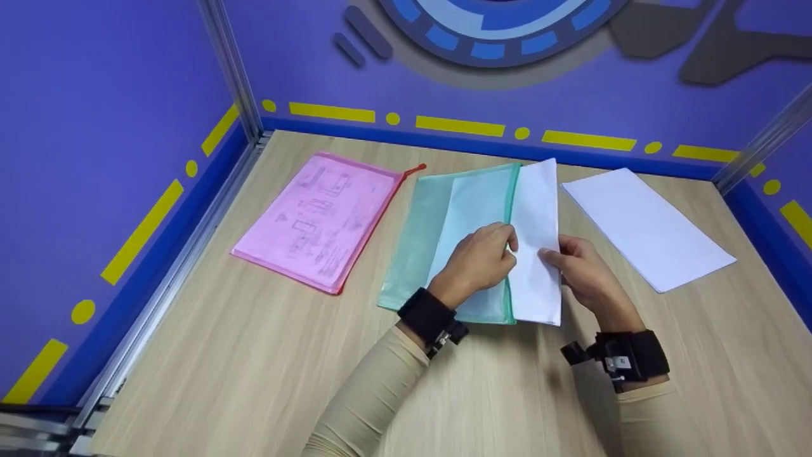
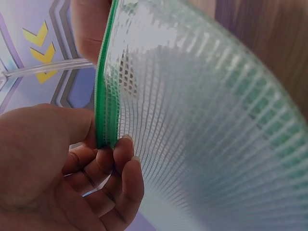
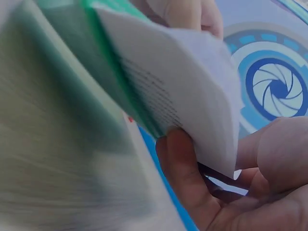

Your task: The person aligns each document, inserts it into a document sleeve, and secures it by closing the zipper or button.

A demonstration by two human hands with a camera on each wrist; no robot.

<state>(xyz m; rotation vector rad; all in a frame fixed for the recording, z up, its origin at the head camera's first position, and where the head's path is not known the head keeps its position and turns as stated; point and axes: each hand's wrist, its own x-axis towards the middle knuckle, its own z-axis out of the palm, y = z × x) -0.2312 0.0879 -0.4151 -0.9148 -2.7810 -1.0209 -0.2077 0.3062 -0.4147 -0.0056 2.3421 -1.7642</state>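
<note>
A green mesh zip pouch (image 1: 415,235) lies at the middle of the table, its open edge to the right. White paper (image 1: 536,203) sits partly inside it and sticks out past that edge. My left hand (image 1: 479,260) pinches the pouch's green zip edge (image 2: 107,106) between thumb and fingers. My right hand (image 1: 587,270) grips the outer edge of the paper, thumb on top and fingers beneath. Printed lines show on the underside of the paper (image 3: 202,91) in the right wrist view. The pouch hides the paper's inner part in part.
On the left lies a pink zip pouch (image 1: 317,222) holding printed paper, with a red pull tab (image 1: 415,169) at its upper corner. Another stack of white paper (image 1: 653,228) lies to the right. Purple-blue panels (image 1: 406,82) stand behind and beside the wooden table (image 1: 266,355).
</note>
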